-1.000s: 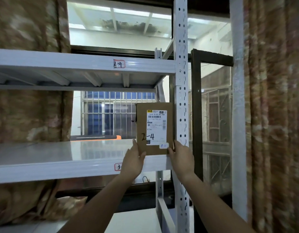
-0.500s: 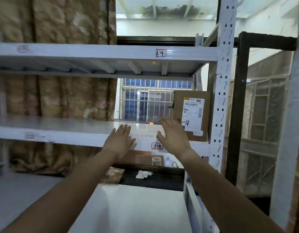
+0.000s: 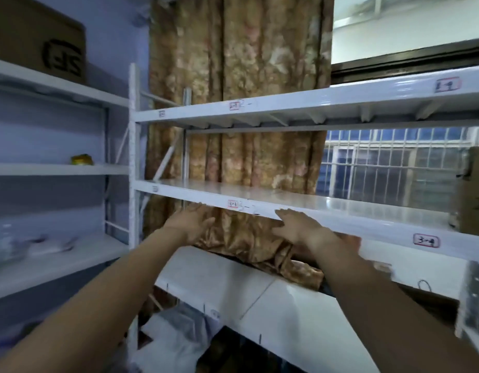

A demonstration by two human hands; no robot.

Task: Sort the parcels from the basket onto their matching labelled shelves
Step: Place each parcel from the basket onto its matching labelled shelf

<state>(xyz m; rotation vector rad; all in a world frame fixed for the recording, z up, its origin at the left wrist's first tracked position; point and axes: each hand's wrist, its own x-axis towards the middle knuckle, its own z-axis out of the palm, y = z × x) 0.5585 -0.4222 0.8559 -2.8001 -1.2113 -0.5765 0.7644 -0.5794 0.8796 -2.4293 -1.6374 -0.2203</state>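
1. Reaching forward with both arms, empty-handed; left hand [image 3: 191, 223] has fingers spread and loose, holding nothing, in front of the curtain [image 3: 241, 84] just below the middle shelf [image 3: 287, 196].
2. Right hand [image 3: 300, 227] also has fingers spread, gripping nothing, at the front edge of the middle shelf; touching or just short of it, cannot tell because of blur.
3. Parcel [image 3: 474, 192], brown cardboard box, stands upright on the middle shelf at the far right edge of view, well apart from both hands, partly cut off by the frame.
4. Red-bordered tag [image 3: 426, 240] on the front edge of the middle shelf below the parcel reads about "3-4"; another tag [image 3: 447, 85] on the upper shelf [image 3: 313, 99] above it, writing blurred.
5. More tags near the middle of both shelf edges, handwriting beside them, not readable.
6. Second white rack on the left: large brown box [image 3: 39, 39] with a black logo on its top shelf, small yellow item [image 3: 82, 159] on the shelf below it, blurred pale things lower down.
7. Barred window [image 3: 389, 162] behind the rack on the right.
8. Lower white shelf [image 3: 300, 300] under the hands; curtain hem bunched on its back part.
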